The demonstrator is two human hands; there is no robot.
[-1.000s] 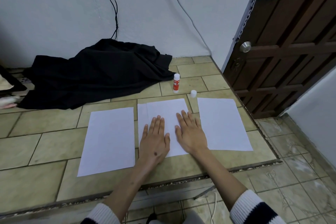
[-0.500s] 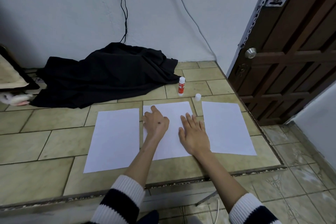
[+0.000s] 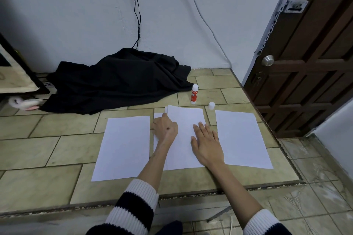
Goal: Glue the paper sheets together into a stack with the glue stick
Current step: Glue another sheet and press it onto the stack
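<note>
The left hand [image 3: 165,127] pinches the far left corner of the top sheet [image 3: 186,135] in the middle pile, and that corner is a little lifted. The right hand [image 3: 206,142] lies flat on the same sheet, fingers [image 3: 202,127] spread out, gripping nothing. One sheet [image 3: 124,145] lies left of the left fingers, another [image 3: 241,138] right of the right fingers. The glue stick [image 3: 194,94] stands on the floor [image 3: 47,150] past the fingers, with its cap [image 3: 211,105] off beside it.
</note>
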